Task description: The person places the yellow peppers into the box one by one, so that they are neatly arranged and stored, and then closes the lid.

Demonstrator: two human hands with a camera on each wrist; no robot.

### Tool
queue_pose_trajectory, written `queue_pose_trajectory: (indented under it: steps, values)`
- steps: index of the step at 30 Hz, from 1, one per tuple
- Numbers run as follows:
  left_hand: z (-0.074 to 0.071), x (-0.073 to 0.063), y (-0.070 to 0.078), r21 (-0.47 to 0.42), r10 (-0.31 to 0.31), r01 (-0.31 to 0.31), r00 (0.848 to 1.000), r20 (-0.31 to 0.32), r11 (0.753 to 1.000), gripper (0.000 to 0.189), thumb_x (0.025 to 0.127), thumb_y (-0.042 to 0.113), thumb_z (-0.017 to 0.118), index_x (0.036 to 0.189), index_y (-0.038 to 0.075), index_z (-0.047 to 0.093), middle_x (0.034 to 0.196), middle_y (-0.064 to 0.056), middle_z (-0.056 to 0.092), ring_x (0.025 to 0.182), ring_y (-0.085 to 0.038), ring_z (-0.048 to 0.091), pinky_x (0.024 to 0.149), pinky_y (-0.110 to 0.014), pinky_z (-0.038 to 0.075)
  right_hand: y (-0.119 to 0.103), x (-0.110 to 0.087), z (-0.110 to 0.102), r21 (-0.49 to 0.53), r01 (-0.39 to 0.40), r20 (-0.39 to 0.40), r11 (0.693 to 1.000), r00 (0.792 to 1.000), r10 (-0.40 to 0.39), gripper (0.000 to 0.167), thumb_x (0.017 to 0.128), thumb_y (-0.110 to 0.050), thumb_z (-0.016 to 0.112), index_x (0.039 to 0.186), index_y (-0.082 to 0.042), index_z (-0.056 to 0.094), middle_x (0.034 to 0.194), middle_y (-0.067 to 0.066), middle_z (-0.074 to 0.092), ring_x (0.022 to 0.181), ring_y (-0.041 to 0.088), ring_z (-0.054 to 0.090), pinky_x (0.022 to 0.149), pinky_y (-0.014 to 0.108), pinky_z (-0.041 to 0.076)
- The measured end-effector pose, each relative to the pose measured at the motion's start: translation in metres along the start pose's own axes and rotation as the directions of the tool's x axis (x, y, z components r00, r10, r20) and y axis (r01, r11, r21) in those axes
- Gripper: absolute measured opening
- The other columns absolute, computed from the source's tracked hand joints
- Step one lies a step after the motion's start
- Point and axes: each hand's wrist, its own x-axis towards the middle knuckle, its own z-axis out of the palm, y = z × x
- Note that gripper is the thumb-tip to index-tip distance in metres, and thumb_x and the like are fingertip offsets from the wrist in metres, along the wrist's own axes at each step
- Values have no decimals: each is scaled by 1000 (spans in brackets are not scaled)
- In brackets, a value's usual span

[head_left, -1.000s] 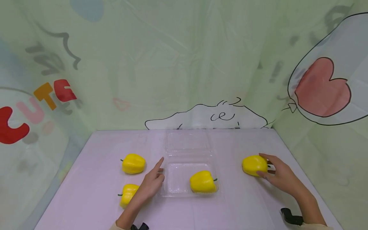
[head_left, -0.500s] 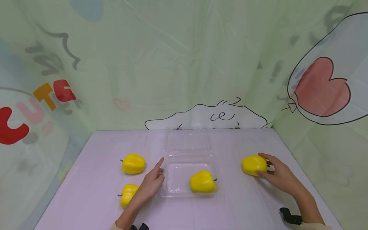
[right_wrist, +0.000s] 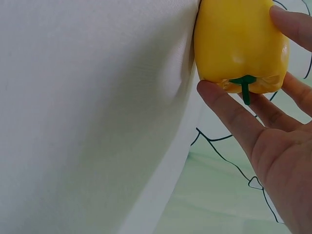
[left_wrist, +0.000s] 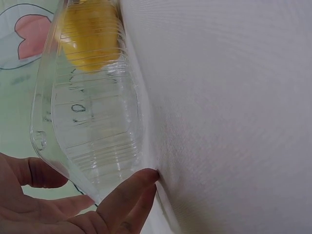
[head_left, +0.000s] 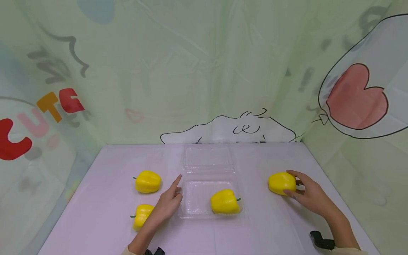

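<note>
On the right of the table lies a yellow bell pepper with a short green stem. My right hand holds it by its stem end, thumb and fingers on opposite sides. A hinged clear plastic container stands mid-table, its lid folded back. Another bell pepper lies in its right part, stem pointing right. My left hand is at the container's left edge, index finger extended; in the left wrist view its fingertips reach down to the tabletop beside the container wall.
Two more yellow bell peppers lie to the left, one farther back and one nearer, partly hidden by my left forearm. Printed cloth walls enclose the white table at the back and sides.
Almost nothing differs. The right hand and its bell pepper have shifted very slightly left; the left hand stays beside the container.
</note>
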Motion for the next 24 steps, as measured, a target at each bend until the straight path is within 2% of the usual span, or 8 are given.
queue_pose_trajectory:
  steps: [6, 15, 24]
  values:
    - [0, -3, 2, 1, -17, 17, 1000, -2, 1000, 69, 102, 18, 44, 169, 23, 29, 150, -26, 60, 132, -38, 63, 107, -59, 53, -1, 0, 0, 4, -6, 6, 1000, 1000, 6, 79, 93, -25, 82, 155, 3, 42, 154, 36, 45, 124, 58, 59, 88, 45, 64]
    - [1, -4, 0, -10, 3, -3, 1000, 1, 1000, 68, 103, 17, 45, 169, 20, 29, 150, -28, 60, 140, -42, 59, 116, -64, 45, -1, -2, 1, 6, -16, 18, 1000, 1000, 16, 79, 94, -25, 81, 156, 3, 40, 155, 36, 43, 127, 58, 57, 90, 49, 63]
    - [1, -4, 2, -12, -7, 7, 1000, 7, 1000, 67, 104, 17, 43, 169, 20, 27, 153, -29, 56, 145, -43, 55, 119, -66, 42, 1, -1, 3, -5, -6, 2, 1000, 1000, 6, 79, 94, -24, 81, 156, 2, 40, 155, 35, 44, 126, 56, 57, 90, 49, 63]
